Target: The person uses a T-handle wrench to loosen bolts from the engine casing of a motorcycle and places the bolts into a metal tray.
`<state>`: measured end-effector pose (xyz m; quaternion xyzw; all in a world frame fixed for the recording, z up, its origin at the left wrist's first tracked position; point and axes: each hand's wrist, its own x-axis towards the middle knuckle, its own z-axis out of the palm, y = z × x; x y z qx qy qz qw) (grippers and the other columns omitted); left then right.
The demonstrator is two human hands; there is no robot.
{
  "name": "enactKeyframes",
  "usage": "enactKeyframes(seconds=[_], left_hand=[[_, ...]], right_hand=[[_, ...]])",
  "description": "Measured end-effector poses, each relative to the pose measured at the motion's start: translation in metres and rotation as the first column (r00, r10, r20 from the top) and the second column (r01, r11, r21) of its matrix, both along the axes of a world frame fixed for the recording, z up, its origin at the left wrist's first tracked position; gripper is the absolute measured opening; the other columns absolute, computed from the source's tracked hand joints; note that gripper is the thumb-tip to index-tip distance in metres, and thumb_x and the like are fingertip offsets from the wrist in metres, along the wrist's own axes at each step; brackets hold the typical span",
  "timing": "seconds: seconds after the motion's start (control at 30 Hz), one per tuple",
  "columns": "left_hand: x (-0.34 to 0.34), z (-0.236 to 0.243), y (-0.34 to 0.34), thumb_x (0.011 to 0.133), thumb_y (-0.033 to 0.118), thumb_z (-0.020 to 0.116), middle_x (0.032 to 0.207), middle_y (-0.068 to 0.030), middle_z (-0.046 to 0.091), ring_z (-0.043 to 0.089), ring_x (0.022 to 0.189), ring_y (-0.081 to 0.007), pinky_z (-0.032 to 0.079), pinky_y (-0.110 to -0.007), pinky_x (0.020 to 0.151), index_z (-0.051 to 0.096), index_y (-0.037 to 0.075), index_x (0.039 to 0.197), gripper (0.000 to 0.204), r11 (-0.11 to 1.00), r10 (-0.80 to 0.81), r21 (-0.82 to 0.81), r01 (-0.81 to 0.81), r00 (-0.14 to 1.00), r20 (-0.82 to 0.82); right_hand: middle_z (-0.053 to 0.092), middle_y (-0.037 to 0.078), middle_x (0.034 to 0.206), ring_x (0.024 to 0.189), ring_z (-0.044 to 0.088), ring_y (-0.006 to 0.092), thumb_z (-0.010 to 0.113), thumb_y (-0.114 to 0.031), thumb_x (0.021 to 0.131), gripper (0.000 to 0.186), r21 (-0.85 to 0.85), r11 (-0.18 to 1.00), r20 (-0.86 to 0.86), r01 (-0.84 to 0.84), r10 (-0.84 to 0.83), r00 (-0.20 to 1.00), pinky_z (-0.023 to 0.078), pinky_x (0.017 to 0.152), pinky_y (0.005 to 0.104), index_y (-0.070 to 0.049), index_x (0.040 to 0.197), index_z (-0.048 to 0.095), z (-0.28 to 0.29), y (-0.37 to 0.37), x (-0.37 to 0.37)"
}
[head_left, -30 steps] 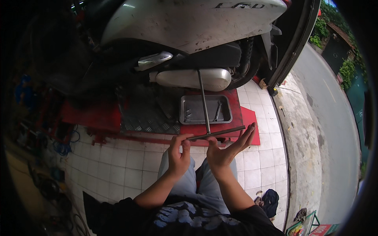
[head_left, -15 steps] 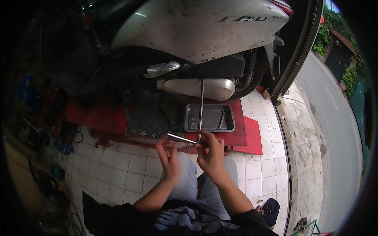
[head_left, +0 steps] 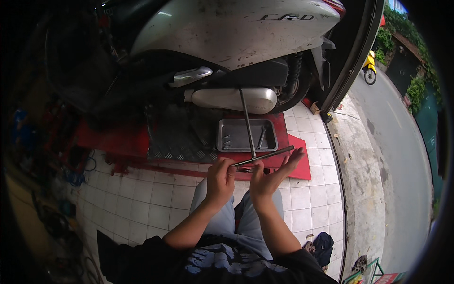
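A long T-handle wrench (head_left: 247, 124) reaches from my hands to the silver engine cover (head_left: 215, 98) of a scooter, its tip at the cover's upper edge. My left hand (head_left: 221, 180) is closed around the left end of the crossbar. My right hand (head_left: 269, 182) has its fingers stretched out, the thumb against the crossbar near the shaft and the palm behind its right half. Under the shaft, a grey metal tray (head_left: 238, 143) holds several small bolts (head_left: 227, 140) at its left and a spanner (head_left: 262, 136) at its right.
The scooter (head_left: 203, 42) stands on a red lift platform (head_left: 298, 163) with a dark treadplate. White floor tiles (head_left: 161, 199) lie around my legs. A dark cloth heap (head_left: 323, 248) lies at the lower right. Outside, a yellow scooter (head_left: 370, 68) is on the road.
The crossbar has turned, its free end now pointing right instead of left. My left hand has closed on it; my right hand has opened its fingers. A yellow scooter has appeared on the road.
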<state>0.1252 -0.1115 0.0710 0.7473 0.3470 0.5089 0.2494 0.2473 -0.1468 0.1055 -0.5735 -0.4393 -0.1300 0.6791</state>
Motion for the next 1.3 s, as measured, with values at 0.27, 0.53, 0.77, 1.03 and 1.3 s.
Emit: enactKeyframes(seconds=[0.27, 0.53, 0.77, 1.03, 1.3], left_hand=[[-0.013, -0.023, 0.004, 0.103, 0.026, 0.052, 0.108, -0.0092, 0.065, 0.061, 0.102, -0.0163, 0.048, -0.032, 0.080, 0.057, 0.004, 0.115, 0.025, 0.863, -0.161, -0.451, 0.229, 0.970, 0.185], [-0.055, 0.030, 0.035, 0.105, 0.026, 0.050, 0.114, -0.0058, 0.066, 0.059, 0.107, -0.0129, 0.045, -0.029, 0.093, 0.060, 0.004, 0.118, 0.028, 0.747, -0.022, -0.614, 0.256, 0.932, 0.361], [-0.005, 0.041, 0.125, 0.096, 0.038, 0.065, 0.099, -0.0035, 0.068, 0.063, 0.087, -0.0100, 0.052, -0.026, 0.074, 0.063, 0.005, 0.105, 0.034, 0.458, -0.350, -0.702, 0.545, 0.836, 0.421], [0.016, 0.074, 0.179, 0.085, 0.031, 0.079, 0.085, -0.0074, 0.070, 0.066, 0.073, -0.0110, 0.052, -0.021, 0.064, 0.066, 0.000, 0.099, 0.036, 0.331, -0.591, -0.823, 0.461, 0.782, 0.200], [0.019, 0.077, 0.184, 0.092, 0.025, 0.071, 0.096, -0.0126, 0.071, 0.071, 0.092, -0.0186, 0.054, -0.021, 0.069, 0.059, -0.004, 0.119, 0.041, 0.190, -0.611, -0.818, 0.543, 0.717, 0.335]], right_hand=[[0.066, 0.018, 0.111, 0.095, 0.069, 0.0269, 0.054, 0.003, 0.093, 0.038, -0.357, 0.755, -0.140, -0.550, 0.539, 0.831, 0.053, 0.078, 0.0348, -0.004, 0.130, 0.059, 0.010, -0.003, -0.014], [0.066, 0.012, 0.113, 0.093, 0.063, 0.0257, 0.059, 0.000, 0.087, 0.042, -0.445, 0.863, 0.240, -0.238, 0.371, 0.897, 0.038, 0.079, 0.0336, -0.009, 0.128, 0.061, 0.006, 0.000, -0.019], [0.066, 0.008, 0.112, 0.085, 0.063, 0.0202, 0.068, -0.005, 0.083, 0.046, -0.448, 0.849, 0.215, -0.281, 0.407, 0.888, 0.036, 0.078, 0.0335, -0.010, 0.127, 0.059, 0.007, 0.000, -0.008], [0.068, 0.012, 0.115, 0.088, 0.067, 0.0209, 0.074, -0.024, 0.087, 0.059, -0.413, 0.477, -0.373, -0.776, 0.688, 0.622, 0.051, 0.083, 0.0344, -0.006, 0.138, 0.051, 0.019, 0.010, 0.031], [0.064, 0.019, 0.123, 0.105, 0.065, 0.0240, 0.062, -0.035, 0.096, 0.063, 0.177, -0.283, -0.777, -0.943, 0.547, -0.311, 0.052, 0.091, 0.0343, 0.007, 0.139, 0.045, -0.028, 0.076, 0.111]])
